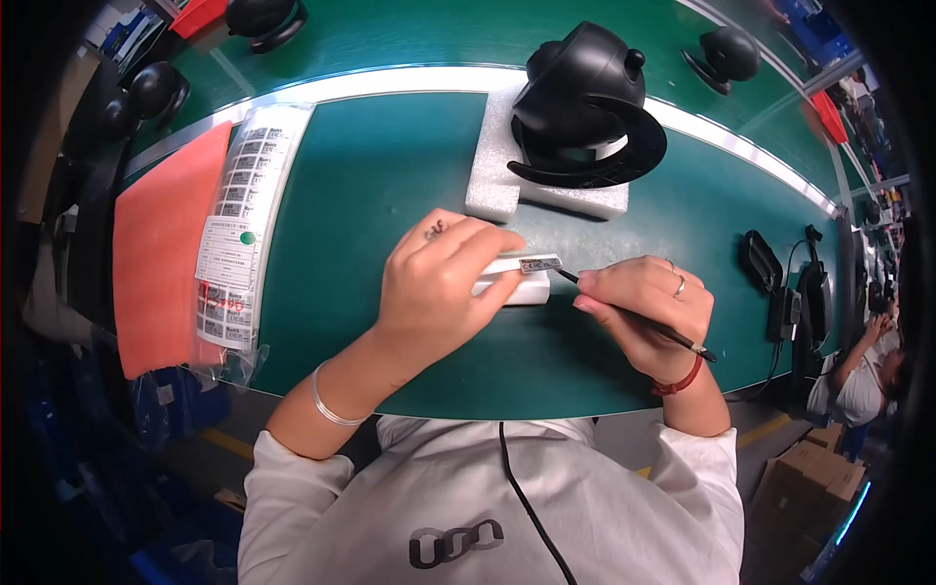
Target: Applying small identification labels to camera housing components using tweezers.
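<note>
My left hand [444,283] grips a small white rectangular block [522,286] on the green bench mat [390,175]. A small printed label [539,263] lies on the block's top edge. My right hand [643,312] holds thin black tweezers [634,317] like a pen. Their tip touches the right end of the label. A silver bangle is on my left wrist, a red cord on my right wrist.
A black dome-shaped device [585,102] rests on a white foam pad [502,166] behind my hands. A sheet of labels in a clear bag [239,224] and an orange-red sheet [161,244] lie at left. Black cables and adapters [790,292] sit at right. Another person [863,375] works at far right.
</note>
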